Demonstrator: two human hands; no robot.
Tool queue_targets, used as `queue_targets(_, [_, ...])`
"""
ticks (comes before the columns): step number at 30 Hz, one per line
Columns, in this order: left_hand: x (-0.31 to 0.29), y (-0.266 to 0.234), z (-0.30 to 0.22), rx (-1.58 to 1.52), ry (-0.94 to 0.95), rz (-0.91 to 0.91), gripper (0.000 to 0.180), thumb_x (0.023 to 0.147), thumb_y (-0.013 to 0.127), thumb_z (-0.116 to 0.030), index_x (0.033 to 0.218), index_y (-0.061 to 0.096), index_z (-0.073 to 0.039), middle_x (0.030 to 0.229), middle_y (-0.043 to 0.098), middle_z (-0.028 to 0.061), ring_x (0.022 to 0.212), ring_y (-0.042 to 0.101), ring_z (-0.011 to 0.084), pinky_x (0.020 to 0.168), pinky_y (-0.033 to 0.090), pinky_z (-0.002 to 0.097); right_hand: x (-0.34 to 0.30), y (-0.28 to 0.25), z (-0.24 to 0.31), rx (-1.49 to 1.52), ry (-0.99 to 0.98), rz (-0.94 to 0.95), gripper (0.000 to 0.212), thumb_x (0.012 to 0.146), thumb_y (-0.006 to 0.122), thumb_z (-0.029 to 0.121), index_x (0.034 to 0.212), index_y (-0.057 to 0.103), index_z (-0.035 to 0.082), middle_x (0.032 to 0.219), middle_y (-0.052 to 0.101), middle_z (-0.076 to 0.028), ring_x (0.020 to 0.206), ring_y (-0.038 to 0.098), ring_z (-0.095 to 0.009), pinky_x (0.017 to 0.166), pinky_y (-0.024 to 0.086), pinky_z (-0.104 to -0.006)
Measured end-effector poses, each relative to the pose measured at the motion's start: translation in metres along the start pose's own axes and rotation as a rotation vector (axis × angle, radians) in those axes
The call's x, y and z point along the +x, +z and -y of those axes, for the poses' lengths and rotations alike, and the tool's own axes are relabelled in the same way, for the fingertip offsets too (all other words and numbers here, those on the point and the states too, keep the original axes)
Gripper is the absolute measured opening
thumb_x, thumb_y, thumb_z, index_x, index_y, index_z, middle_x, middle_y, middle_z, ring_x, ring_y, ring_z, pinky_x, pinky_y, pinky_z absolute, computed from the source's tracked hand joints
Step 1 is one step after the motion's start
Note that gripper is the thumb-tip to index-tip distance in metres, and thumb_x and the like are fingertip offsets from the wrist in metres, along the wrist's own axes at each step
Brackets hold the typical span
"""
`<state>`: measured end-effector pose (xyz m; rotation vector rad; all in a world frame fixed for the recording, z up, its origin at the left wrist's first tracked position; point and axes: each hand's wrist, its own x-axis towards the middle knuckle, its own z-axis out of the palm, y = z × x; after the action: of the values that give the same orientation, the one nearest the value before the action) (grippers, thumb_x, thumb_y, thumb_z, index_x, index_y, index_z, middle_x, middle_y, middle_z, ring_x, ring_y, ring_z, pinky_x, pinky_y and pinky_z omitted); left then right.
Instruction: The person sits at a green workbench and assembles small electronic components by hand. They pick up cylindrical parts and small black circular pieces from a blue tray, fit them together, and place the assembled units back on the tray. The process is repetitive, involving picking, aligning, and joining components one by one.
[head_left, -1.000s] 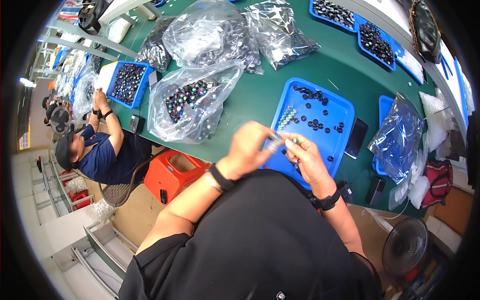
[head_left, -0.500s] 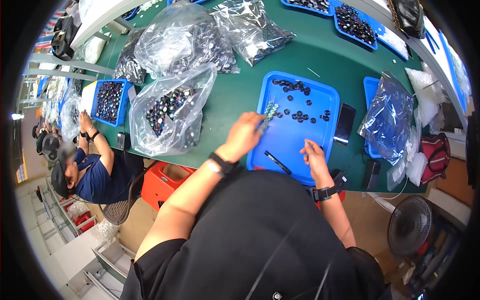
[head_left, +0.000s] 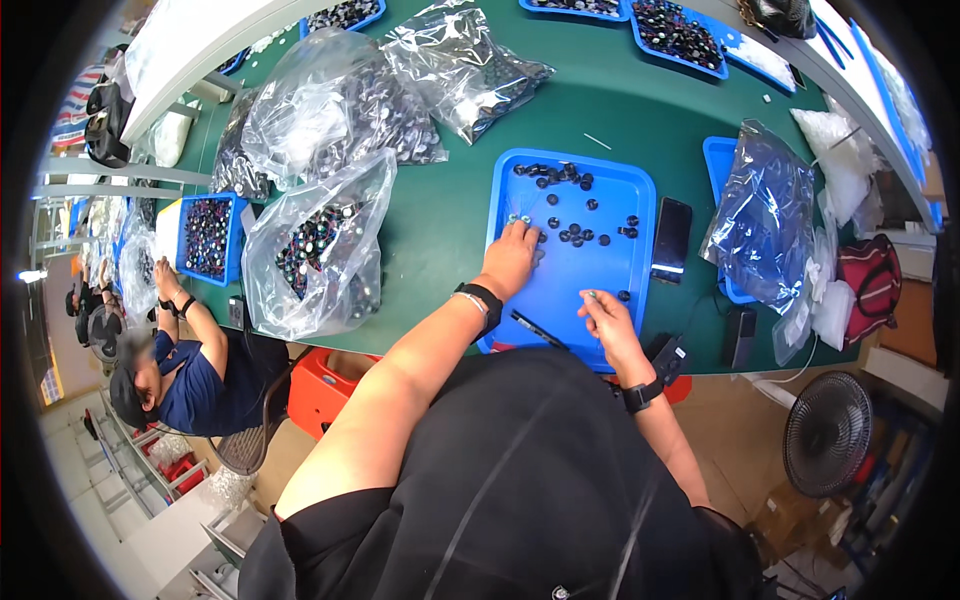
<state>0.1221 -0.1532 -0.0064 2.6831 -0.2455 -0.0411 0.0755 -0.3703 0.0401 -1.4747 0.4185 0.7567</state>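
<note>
A blue tray (head_left: 645, 215) lies in front of me on the green table. At its left side my left hand (head_left: 510, 260) is closed over a cluster of small green-and-clear pieces (head_left: 518, 220), its fingers covering most of them. Thin clear strands seem to stand up from these pieces. My right hand (head_left: 610, 325) is above the tray's near right part, thumb and finger pinched on a small greenish piece (head_left: 591, 294). Small round black parts (head_left: 575, 236) are scattered over the tray's far half and right side. Between my hands lies a black marker pen (head_left: 538, 329).
Left of the tray stands an open clear bag (head_left: 318, 245) of dark shiny parts; more filled bags (head_left: 345, 110) lie behind. A phone (head_left: 672, 240) rests beside the tray, a plastic-covered blue tray (head_left: 765, 215) farther right. A co-worker (head_left: 190, 370) sits at far left.
My left hand has moved onto the green pieces, hiding most of the row seen before. The right hand stays near the tray's front right, still pinching. The whole view has shifted slightly.
</note>
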Motion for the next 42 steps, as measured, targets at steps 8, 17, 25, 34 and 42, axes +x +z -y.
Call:
queue_targets(8, [0.005,0.003,-0.007,0.026,0.073,-0.006,0.036,0.071,0.067,-0.004,0.106,0.057,-0.004,0.099,0.056,0.0129,0.095,0.058,0.0276,0.081,0.049,0.0356,0.004,0.004,0.007,0.031,-0.079,0.047,0.03,0.095,0.054,0.023,0.118,0.057,0.005,0.083,0.058,-0.001,0.063,0.045,-0.005,0.055,0.038,-0.0206])
queue_targets(17, [-0.04,-0.071,-0.045,-1.325,-0.456,0.314,0.035,0.082,0.064,0.001,0.117,0.057,0.0,0.096,0.062,0.004,0.089,0.059,0.0093,0.082,0.049,0.0246,-0.01,0.021,0.049,0.105,-0.2,0.177,0.019,0.095,0.054,0.02,0.108,0.056,0.005,0.086,0.058,-0.001,0.063,0.045,-0.003,0.052,0.033,-0.0164])
queue_targets(25, [-0.054,-0.099,-0.052,-1.443,-0.501,0.182,0.038,0.082,0.064,0.002,0.12,0.057,0.0,0.1,0.061,0.0039,0.092,0.058,0.0095,0.086,0.047,0.0237,-0.012,0.039,0.052,0.063,-0.232,0.211,0.016,0.094,0.056,0.016,0.106,0.055,0.005,0.087,0.058,0.0,0.068,0.049,-0.004,0.055,0.037,-0.0165])
queue_targets(34, [-0.059,-0.093,-0.056,-1.491,-0.542,0.088,0.036,0.081,0.066,0.003,0.114,0.053,0.0,0.098,0.06,0.0043,0.092,0.057,0.0106,0.084,0.048,0.0249,-0.016,0.05,0.046,0.034,-0.255,0.214,0.016,0.093,0.057,0.016,0.105,0.054,0.005,0.081,0.055,0.002,0.067,0.049,-0.004,0.054,0.036,-0.0165])
queue_targets(42, [-0.062,-0.088,-0.055,-1.451,-0.557,0.101,0.036,0.081,0.067,0.002,0.114,0.054,0.002,0.099,0.06,0.0051,0.092,0.058,0.0109,0.085,0.049,0.025,-0.014,0.051,0.042,-0.071,-0.33,0.166,0.009,0.092,0.057,0.01,0.097,0.054,0.004,0.078,0.055,0.002,0.066,0.049,-0.005,0.057,0.04,-0.0196])
